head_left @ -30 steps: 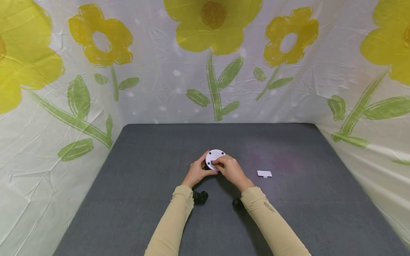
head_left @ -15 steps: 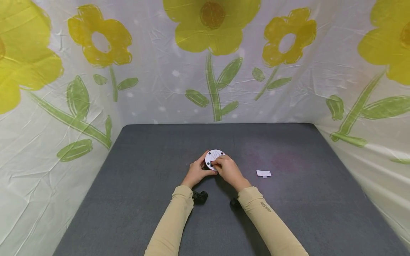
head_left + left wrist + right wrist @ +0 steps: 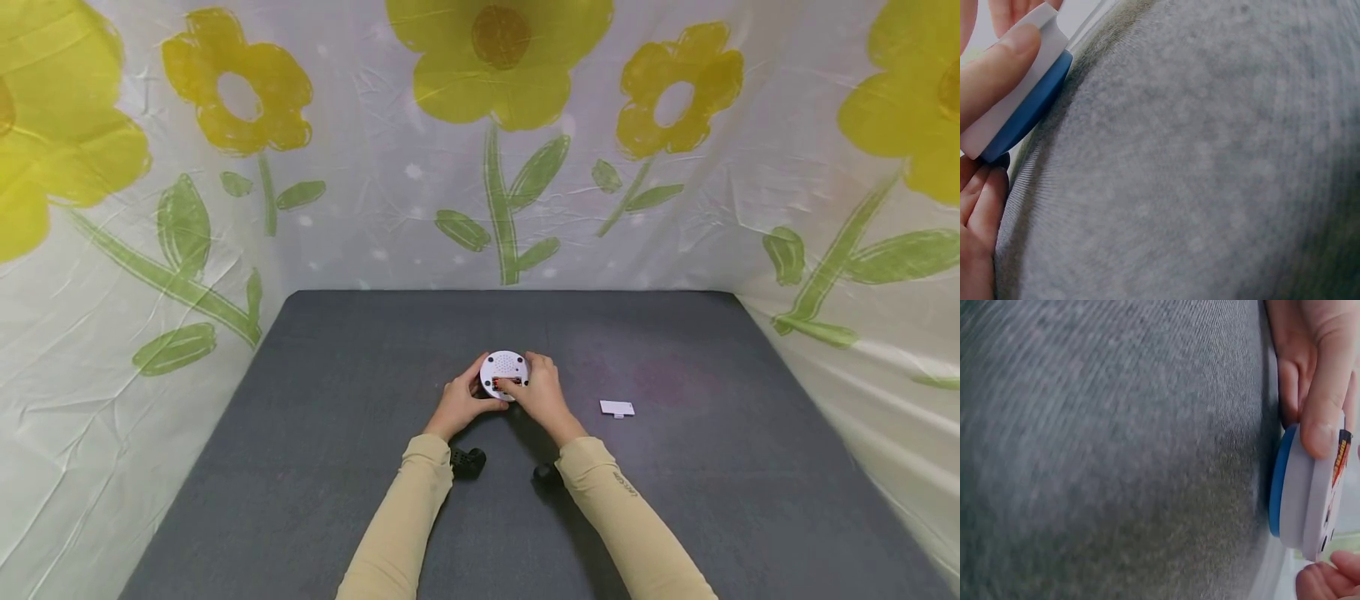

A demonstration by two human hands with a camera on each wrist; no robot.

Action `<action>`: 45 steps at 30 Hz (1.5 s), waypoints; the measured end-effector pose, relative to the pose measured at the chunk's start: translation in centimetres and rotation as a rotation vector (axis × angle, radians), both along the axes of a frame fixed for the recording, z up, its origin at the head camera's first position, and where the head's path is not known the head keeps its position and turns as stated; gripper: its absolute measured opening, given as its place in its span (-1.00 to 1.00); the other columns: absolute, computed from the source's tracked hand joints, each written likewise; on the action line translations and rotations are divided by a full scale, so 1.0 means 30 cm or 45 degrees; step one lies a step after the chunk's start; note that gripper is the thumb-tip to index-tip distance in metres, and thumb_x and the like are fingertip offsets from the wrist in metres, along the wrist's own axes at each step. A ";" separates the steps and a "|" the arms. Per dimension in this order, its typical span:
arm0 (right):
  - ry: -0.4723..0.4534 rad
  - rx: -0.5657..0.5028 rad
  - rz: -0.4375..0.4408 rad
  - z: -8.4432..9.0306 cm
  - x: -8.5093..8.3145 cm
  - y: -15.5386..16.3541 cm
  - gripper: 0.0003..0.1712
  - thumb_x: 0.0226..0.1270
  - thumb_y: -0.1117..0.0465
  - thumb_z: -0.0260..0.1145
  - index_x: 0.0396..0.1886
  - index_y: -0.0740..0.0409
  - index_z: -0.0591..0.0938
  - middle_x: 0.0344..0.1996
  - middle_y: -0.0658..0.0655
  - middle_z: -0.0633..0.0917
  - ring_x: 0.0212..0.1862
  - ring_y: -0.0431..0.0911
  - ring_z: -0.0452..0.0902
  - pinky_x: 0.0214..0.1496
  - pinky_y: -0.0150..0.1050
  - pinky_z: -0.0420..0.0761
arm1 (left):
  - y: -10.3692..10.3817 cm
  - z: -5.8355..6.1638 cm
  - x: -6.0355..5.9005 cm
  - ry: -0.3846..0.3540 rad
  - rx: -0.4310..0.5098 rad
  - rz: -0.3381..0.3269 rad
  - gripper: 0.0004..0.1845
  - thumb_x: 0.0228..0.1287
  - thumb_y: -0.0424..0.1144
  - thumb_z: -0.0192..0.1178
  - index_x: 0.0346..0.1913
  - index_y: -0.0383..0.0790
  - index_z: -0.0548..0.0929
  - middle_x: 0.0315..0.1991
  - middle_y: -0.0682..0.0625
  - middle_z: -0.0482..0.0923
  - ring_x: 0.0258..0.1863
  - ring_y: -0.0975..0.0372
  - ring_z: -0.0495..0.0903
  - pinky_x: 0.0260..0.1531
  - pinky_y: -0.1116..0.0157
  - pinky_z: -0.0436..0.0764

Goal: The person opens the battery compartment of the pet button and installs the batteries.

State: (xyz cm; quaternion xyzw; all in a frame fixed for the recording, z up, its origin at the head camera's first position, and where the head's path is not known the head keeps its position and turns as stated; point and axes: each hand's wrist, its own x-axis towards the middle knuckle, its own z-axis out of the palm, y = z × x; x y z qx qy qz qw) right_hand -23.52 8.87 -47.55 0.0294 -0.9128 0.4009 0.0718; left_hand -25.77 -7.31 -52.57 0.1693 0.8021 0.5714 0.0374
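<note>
A round white device (image 3: 504, 362) with a perforated face and dark feet is held above the grey cloth. Its blue side (image 3: 1280, 487) faces down in the right wrist view. Red-and-black batteries (image 3: 515, 381) show in its uncovered compartment. My left hand (image 3: 457, 404) grips the device's left side, its thumb (image 3: 1019, 44) on the rim. My right hand (image 3: 547, 400) holds the right side, fingers at the far edge and thumb over the compartment, partly hiding the batteries. A white battery cover (image 3: 617, 408) with a small tab lies on the cloth to the right.
Dark grey cloth (image 3: 360, 375) covers the table. Black wrist-camera mounts (image 3: 468, 462) sit at the inner side of both wrists, low over the table. A flower-printed curtain (image 3: 345, 208) closes off the back and both sides.
My right fingers have moved from the compartment to the device's right edge, leaving the thumb there and showing more of the batteries. The left hand keeps its grip; the cover stays put.
</note>
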 end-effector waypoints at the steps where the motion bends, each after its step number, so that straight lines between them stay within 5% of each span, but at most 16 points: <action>1: -0.034 0.004 -0.005 -0.002 -0.001 -0.003 -0.14 0.06 0.06 0.45 0.20 0.51 0.32 0.12 0.41 0.35 0.17 0.21 0.22 0.18 0.02 0.29 | 0.000 0.000 0.000 -0.005 -0.005 0.001 0.05 -0.15 -0.18 0.50 0.43 -0.16 0.13 0.31 -0.10 0.24 0.20 0.24 0.34 0.10 0.26 0.38; 6: -0.105 0.004 -0.035 -0.020 -0.007 -0.019 -0.11 0.05 0.02 0.46 0.22 0.48 0.30 0.10 0.39 0.35 0.14 0.18 0.23 0.14 0.01 0.32 | 0.000 -0.002 0.000 -0.009 0.003 -0.008 0.04 -0.14 -0.15 0.50 0.43 -0.11 0.13 0.32 -0.09 0.22 0.21 0.22 0.32 0.12 0.23 0.36; 8: -0.113 -0.011 -0.049 -0.025 -0.010 -0.023 -0.11 0.04 0.03 0.47 0.22 0.46 0.30 0.09 0.38 0.35 0.12 0.17 0.22 0.13 0.00 0.32 | 0.000 0.028 0.017 -0.009 0.008 -0.014 0.02 -0.12 -0.19 0.49 0.43 -0.14 0.13 0.32 -0.14 0.21 0.22 0.17 0.32 0.13 0.20 0.36; 13: -0.120 -0.044 -0.076 -0.011 -0.011 -0.034 -0.12 -0.03 0.08 0.51 0.18 0.46 0.32 0.04 0.37 0.37 0.08 0.16 0.24 0.10 0.00 0.32 | -0.004 0.026 0.014 -0.005 -0.007 0.000 0.03 -0.14 -0.17 0.50 0.42 -0.14 0.15 0.31 -0.13 0.24 0.20 0.19 0.34 0.11 0.22 0.38; 15: -0.130 -0.042 -0.088 -0.003 -0.012 -0.040 -0.12 -0.06 0.09 0.53 0.17 0.46 0.33 0.02 0.36 0.38 0.07 0.16 0.25 0.10 -0.01 0.32 | -0.007 -0.007 -0.004 -0.004 -0.011 0.009 0.04 -0.18 -0.13 0.51 0.42 -0.11 0.17 0.30 -0.08 0.26 0.19 0.24 0.35 0.09 0.26 0.40; 30: -0.128 -0.048 -0.240 0.012 -0.031 -0.062 -0.19 -0.25 0.25 0.61 0.01 0.44 0.41 -0.08 0.36 0.40 0.01 0.17 0.28 0.09 -0.04 0.34 | -0.006 -0.010 -0.004 0.014 -0.011 0.004 0.02 -0.18 -0.22 0.51 0.41 -0.11 0.20 0.27 -0.07 0.31 0.17 0.28 0.37 0.06 0.32 0.42; 45: -0.103 -0.108 0.015 -0.008 -0.035 0.014 -0.33 0.11 0.21 0.42 0.13 0.46 0.38 -0.01 0.36 0.43 0.02 0.14 0.35 0.07 -0.02 0.36 | -0.009 -0.006 -0.008 -0.010 -0.018 0.009 0.00 -0.17 -0.20 0.51 0.41 -0.07 0.21 0.29 -0.10 0.28 0.17 0.24 0.37 0.09 0.26 0.40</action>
